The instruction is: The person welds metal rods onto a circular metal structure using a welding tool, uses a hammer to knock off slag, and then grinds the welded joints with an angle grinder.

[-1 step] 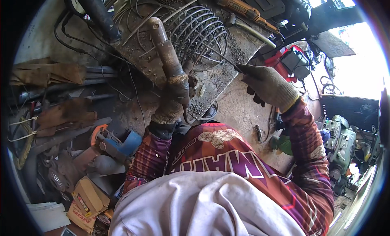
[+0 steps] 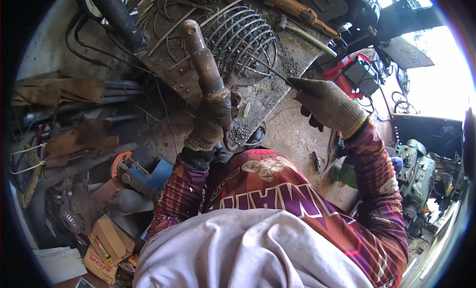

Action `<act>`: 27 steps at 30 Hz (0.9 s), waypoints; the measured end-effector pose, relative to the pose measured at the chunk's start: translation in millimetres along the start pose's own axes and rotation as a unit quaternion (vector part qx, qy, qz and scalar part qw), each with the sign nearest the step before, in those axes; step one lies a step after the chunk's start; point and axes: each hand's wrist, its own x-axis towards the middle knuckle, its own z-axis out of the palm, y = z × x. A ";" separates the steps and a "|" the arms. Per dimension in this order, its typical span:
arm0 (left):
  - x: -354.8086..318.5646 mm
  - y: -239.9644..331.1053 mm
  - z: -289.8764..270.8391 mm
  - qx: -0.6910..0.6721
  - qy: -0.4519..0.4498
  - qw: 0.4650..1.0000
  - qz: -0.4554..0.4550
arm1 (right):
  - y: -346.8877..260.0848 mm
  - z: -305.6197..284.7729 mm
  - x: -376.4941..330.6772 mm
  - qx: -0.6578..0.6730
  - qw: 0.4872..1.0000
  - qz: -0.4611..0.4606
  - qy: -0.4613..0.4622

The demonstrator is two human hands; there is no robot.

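Note:
My left hand, in a dirty work glove, is closed around the lower part of a thick, rusty metal cylinder with a hole near its far end. The cylinder tilts up over the near side of a dusty metal workbench. My right hand, also gloved, pinches a thin dark metal rod. That rod points left and away, and its far end reaches the cage of curved metal bars on the bench. Whether it touches the bars I cannot tell.
An orange power tool and a hammer lie at the bench's far right. Dark grit and loose wires cover parts of the top. A red and black machine stands to the right. At left are metal pipes, a blue tool and a cardboard box.

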 end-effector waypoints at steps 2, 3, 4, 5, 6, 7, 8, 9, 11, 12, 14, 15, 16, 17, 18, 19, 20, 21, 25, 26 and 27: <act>-6.9 21.6 20.1 0.011 -0.025 1.000 0.009 | -8.9 -0.6 -2.5 0.005 1.000 0.010 -0.009; -7.4 30.9 27.7 0.020 -0.049 0.998 0.027 | -13.0 -1.9 -2.0 0.007 1.000 0.019 -0.021; -6.4 35.5 31.8 0.023 -0.049 0.998 0.026 | -14.3 -2.3 -1.2 0.009 0.999 0.029 -0.032; -4.8 38.8 35.1 -0.011 -0.053 0.998 -0.020 | -13.6 -1.9 -0.5 0.011 0.999 0.028 -0.033; -4.0 43.4 39.3 -0.044 -0.055 0.995 -0.064 | -12.9 -1.5 0.2 0.023 0.999 0.023 -0.043; -4.5 47.9 45.1 -0.041 -0.053 0.996 -0.064 | -11.7 -1.5 0.5 0.036 0.998 0.018 -0.054; -5.6 52.6 52.7 0.002 -0.028 0.999 -0.034 | -8.5 -0.4 1.2 0.037 0.998 0.016 -0.056; -5.8 54.6 57.6 0.044 -0.005 0.999 -0.005 | -3.5 2.0 1.4 0.041 0.998 -0.013 -0.041; -5.5 50.6 53.9 0.037 -0.005 0.999 -0.013 | 10.6 8.6 2.3 0.046 0.998 -0.044 -0.025; -5.5 46.9 49.7 0.029 -0.003 0.999 -0.021 | 20.9 13.2 3.7 0.064 0.996 -0.054 -0.022; -1.4 36.3 40.6 0.026 -0.001 1.000 0.000 | 26.9 15.0 3.4 0.085 0.994 -0.067 -0.019; -0.6 31.8 37.4 0.024 0.000 1.000 0.009 | 26.3 14.3 1.7 0.087 0.994 -0.064 -0.021; -0.2 28.0 34.3 0.022 0.002 1.000 0.017 | 25.7 14.0 0.3 0.090 0.994 -0.062 -0.023; -0.4 25.0 30.8 0.066 0.017 0.998 0.017 | 24.5 14.8 -0.2 0.092 0.994 -0.061 -0.025; 1.7 23.6 30.1 0.109 0.028 0.994 0.019 | 22.1 14.4 -1.1 0.103 0.993 -0.057 -0.028; 3.4 22.7 29.3 0.109 0.026 0.994 0.018 | 20.8 14.4 -1.8 0.114 0.992 -0.053 -0.031; 4.9 22.2 28.5 0.073 0.006 0.997 0.029 | 20.6 14.7 -2.5 0.115 0.992 -0.052 -0.030; 4.1 21.0 28.7 0.056 0.000 0.998 0.036 | 21.0 16.2 -2.4 0.160 0.985 -0.041 -0.042; 3.2 25.5 40.3 0.051 0.060 0.996 0.028 | 42.8 37.9 2.2 0.216 0.975 -0.051 -0.024; 0.5 32.8 43.8 0.053 0.035 0.998 0.011 | 45.0 37.3 1.7 0.218 0.974 -0.052 -0.026; -2.8 36.1 43.7 0.056 0.025 0.998 0.003 | 48.0 37.0 1.7 0.237 0.970 -0.033 -0.033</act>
